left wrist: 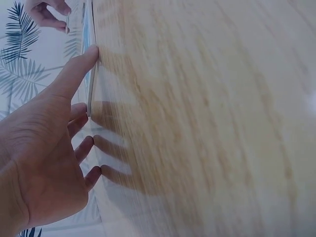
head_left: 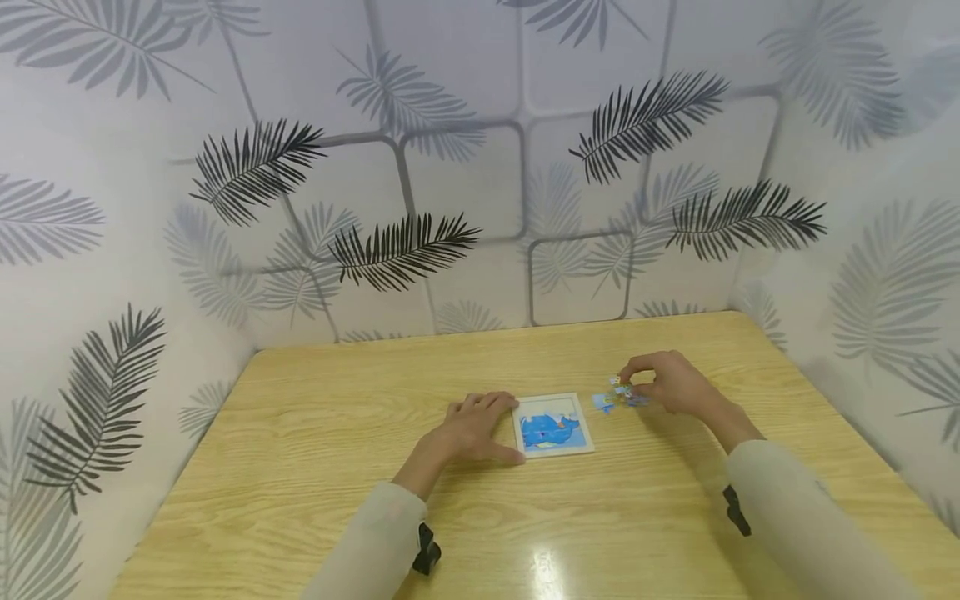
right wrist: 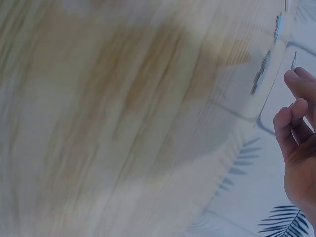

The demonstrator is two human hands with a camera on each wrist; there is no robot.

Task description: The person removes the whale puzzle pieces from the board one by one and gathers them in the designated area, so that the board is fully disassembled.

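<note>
Just right of the puzzle board (head_left: 554, 425), your right hand (head_left: 670, 383) pinches a loose puzzle piece (head_left: 617, 382) between curled thumb and fingertips, above a few more pieces (head_left: 617, 402) lying on the wooden table (head_left: 315, 433). At the board's left edge, your left hand (head_left: 474, 427) rests flat with fingers relaxed and straight, thumb touching the frame, gripping nothing.

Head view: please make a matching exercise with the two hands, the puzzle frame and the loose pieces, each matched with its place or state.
1 left hand
2 right hand
3 puzzle frame
4 loose pieces

a pinches a small piece
b flat on the table, between the hands
c rests at the frame's left edge
d lie on the table, right of the frame

Pairs: 1-c, 2-a, 3-b, 4-d
</note>
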